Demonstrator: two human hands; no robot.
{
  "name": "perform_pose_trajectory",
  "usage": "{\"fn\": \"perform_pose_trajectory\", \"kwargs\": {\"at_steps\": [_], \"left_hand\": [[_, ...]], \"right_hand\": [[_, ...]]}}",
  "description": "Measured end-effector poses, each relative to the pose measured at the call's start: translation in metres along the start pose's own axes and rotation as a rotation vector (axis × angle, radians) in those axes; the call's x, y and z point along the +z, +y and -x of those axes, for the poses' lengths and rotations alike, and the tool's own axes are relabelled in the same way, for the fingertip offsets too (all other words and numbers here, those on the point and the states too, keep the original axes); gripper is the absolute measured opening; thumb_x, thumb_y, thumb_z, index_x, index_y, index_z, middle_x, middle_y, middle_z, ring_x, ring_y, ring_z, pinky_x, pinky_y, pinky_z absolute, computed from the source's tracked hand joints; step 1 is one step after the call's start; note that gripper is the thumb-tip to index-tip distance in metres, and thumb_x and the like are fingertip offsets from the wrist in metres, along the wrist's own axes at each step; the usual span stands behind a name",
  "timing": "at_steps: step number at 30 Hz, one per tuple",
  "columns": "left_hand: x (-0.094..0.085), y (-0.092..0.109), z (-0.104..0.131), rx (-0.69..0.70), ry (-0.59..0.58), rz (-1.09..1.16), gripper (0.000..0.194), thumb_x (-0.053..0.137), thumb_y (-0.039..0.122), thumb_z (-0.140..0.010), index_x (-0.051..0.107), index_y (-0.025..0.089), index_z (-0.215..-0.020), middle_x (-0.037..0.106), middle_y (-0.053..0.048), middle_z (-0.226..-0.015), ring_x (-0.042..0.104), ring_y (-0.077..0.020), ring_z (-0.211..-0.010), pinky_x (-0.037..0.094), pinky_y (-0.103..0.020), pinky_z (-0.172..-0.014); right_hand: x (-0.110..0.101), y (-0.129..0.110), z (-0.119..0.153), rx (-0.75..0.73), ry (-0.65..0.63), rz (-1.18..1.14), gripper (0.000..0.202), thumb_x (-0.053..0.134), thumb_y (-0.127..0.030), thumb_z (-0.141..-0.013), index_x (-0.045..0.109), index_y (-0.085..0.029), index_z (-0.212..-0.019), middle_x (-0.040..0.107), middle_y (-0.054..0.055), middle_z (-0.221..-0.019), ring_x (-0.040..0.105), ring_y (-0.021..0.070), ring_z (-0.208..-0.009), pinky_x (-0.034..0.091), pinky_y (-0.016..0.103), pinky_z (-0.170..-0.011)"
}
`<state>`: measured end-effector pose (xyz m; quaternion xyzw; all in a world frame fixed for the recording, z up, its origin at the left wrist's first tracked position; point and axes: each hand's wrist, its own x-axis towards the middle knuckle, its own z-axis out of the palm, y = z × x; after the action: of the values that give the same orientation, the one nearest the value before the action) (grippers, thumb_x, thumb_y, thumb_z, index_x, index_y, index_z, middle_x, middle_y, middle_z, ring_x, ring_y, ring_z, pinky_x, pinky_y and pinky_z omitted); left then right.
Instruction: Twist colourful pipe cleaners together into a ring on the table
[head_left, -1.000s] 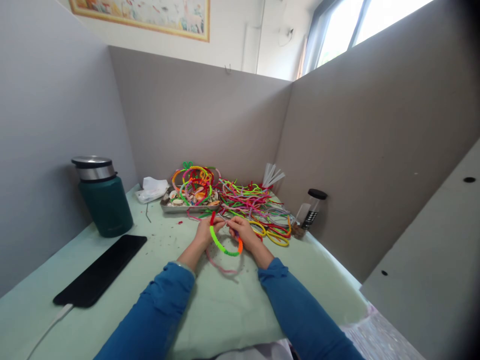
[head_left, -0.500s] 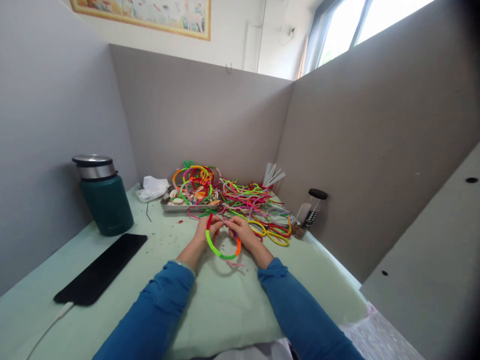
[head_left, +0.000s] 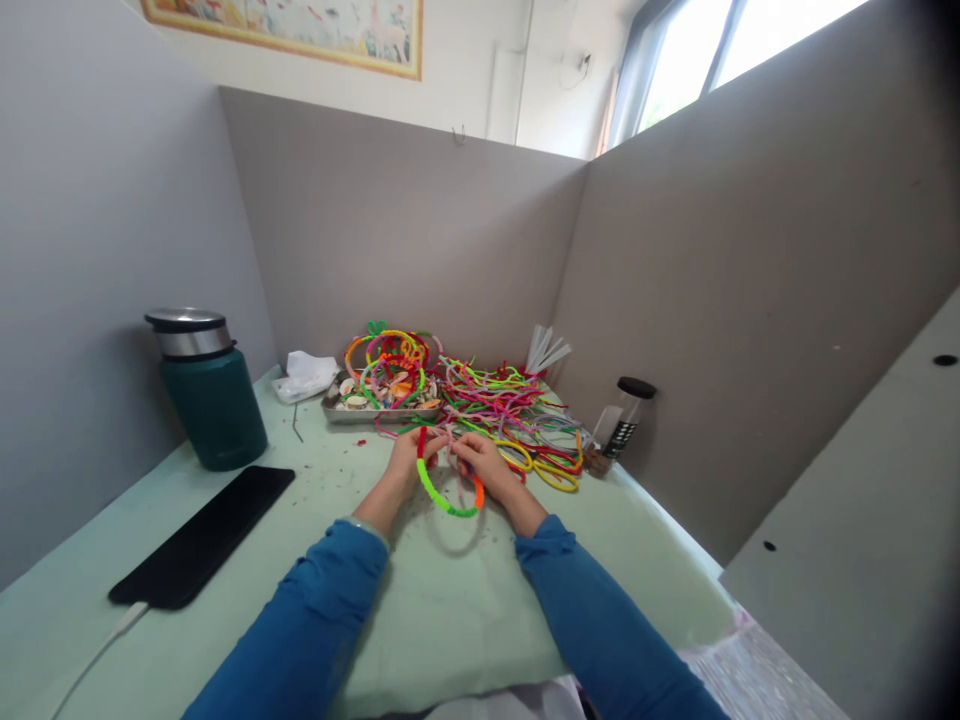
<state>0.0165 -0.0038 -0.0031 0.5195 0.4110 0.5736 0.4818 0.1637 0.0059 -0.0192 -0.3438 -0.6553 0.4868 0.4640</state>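
A curved band wrapped in fuzzy pipe cleaner, red, lime, green and orange, makes up a headband-like hoop (head_left: 433, 494) that hangs between my hands above the table. My left hand (head_left: 409, 458) pinches its upper left end by the red part. With fingers closed, my right hand (head_left: 484, 462) grips the upper right side near the orange part. Between the fingertips stands a bit of pale pink pipe cleaner (head_left: 450, 437), with a pink length dangling inside the hoop. My fingers partly cover the hoop's top.
Behind my hands lie a metal tray (head_left: 375, 415) of shells and colourful hoops, and a heap of pipe cleaners (head_left: 495, 395). A green bottle (head_left: 210, 405) and black phone (head_left: 202, 538) stand left; a clear jar (head_left: 626, 420) is right. Grey partitions (head_left: 405, 220) surround the table.
The pink strand that trailed below the hoop now hangs inside it, and pink shows higher between my fingertips. The hoop has shifted slightly right at its left side.
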Motion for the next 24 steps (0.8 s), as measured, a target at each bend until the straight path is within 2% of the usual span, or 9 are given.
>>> {"fn": "perform_pose_trajectory", "kwargs": {"at_steps": [5, 11, 24], "left_hand": [[-0.0008, 0.0026, 0.0002, -0.004, 0.006, -0.014, 0.040, 0.075, 0.043, -0.055, 0.062, 0.013, -0.078, 0.045, 0.006, -0.045, 0.039, -0.0062, -0.040, 0.026, -0.020, -0.041], [-0.0033, 0.0018, -0.0014, -0.011, -0.032, -0.008, 0.041, 0.074, 0.043, -0.056, 0.063, 0.012, -0.080, 0.047, 0.004, -0.046, 0.041, -0.0071, -0.041, 0.028, -0.021, -0.041], [-0.0051, -0.0041, -0.0039, -0.105, -0.076, 0.192, 0.042, 0.075, 0.040, -0.059, 0.062, 0.011, -0.087, 0.056, 0.001, -0.059, 0.044, -0.0058, -0.043, 0.032, -0.021, -0.042]], "right_hand": [[0.0005, -0.0009, 0.0018, 0.003, 0.003, 0.033, 0.030, 0.057, -0.044, -0.079, 0.050, -0.018, -0.065, 0.048, -0.005, -0.049, 0.041, 0.0087, -0.042, 0.034, 0.022, -0.044], [0.0008, -0.0013, 0.0021, 0.010, 0.000, 0.037, 0.030, 0.057, -0.044, -0.079, 0.051, -0.018, -0.067, 0.048, -0.005, -0.049, 0.041, 0.0087, -0.042, 0.034, 0.021, -0.044], [0.0031, 0.0018, 0.0011, 0.021, 0.002, 0.016, 0.025, 0.057, -0.040, -0.078, 0.048, -0.018, -0.068, 0.048, -0.005, -0.049, 0.043, 0.0089, -0.042, 0.038, 0.021, -0.042]]}}
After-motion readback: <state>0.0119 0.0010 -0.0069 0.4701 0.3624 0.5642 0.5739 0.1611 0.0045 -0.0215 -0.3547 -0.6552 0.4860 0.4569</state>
